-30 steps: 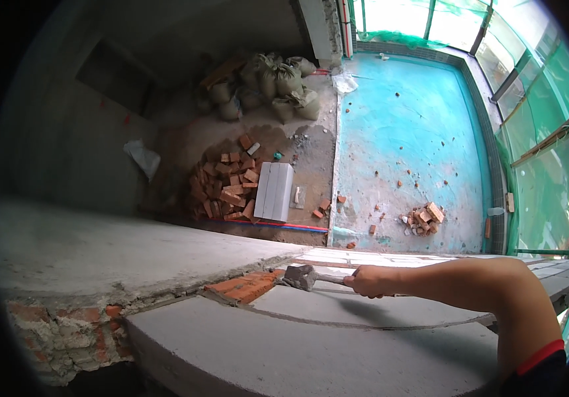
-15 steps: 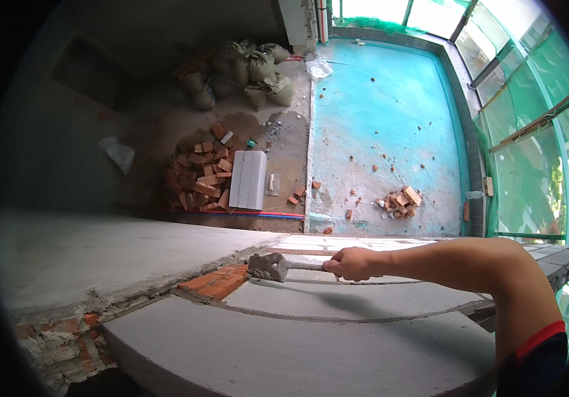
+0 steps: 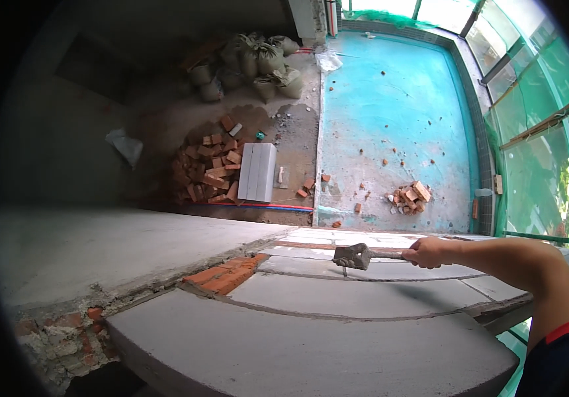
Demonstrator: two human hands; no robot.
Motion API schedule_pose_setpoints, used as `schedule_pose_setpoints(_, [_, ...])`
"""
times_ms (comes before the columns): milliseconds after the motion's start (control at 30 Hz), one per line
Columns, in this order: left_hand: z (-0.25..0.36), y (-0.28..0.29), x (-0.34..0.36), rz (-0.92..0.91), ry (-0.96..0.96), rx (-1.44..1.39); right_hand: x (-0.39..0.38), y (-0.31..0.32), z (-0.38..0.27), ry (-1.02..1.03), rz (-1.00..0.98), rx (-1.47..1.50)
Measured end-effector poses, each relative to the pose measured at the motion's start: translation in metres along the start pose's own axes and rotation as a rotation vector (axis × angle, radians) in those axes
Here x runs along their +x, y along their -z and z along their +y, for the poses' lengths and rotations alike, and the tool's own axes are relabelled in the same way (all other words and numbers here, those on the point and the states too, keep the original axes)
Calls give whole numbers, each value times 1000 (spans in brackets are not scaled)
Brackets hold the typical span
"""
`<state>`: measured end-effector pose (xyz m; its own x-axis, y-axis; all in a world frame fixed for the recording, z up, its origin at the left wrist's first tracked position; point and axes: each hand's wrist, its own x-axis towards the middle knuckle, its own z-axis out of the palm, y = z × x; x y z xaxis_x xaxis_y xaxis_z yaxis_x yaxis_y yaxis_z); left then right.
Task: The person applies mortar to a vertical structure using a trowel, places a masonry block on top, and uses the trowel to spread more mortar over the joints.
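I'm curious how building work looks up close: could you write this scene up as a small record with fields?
Right hand: gripping the handle of a grey-caked, hammer-like tool
Left hand: not in view
Below the hand: pale block wall, with orange-red bricks near its left end
Floor beyond: brick pile, grey blocks, sacks, smaller brick heap
Right side: green netting

No lettering, labels, brands, numbers or signs can be read anywhere in the head camera's view.
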<state>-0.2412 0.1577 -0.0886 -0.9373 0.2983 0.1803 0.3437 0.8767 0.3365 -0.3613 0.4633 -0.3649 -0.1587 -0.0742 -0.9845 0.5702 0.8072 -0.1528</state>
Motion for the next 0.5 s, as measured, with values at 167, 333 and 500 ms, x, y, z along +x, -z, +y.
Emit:
schedule_pose_setpoints(167, [2,1,-5,7,23,-9,17,-31,-59,163,-134,8])
schedule_pose_setpoints(333, [2,-2,-6,143,-17,32,12,-55,-132,314,-178,103])
schedule_pose_setpoints(500, [8,13,10,-23,98,-53,-9,-63,-194,463,-216,150])
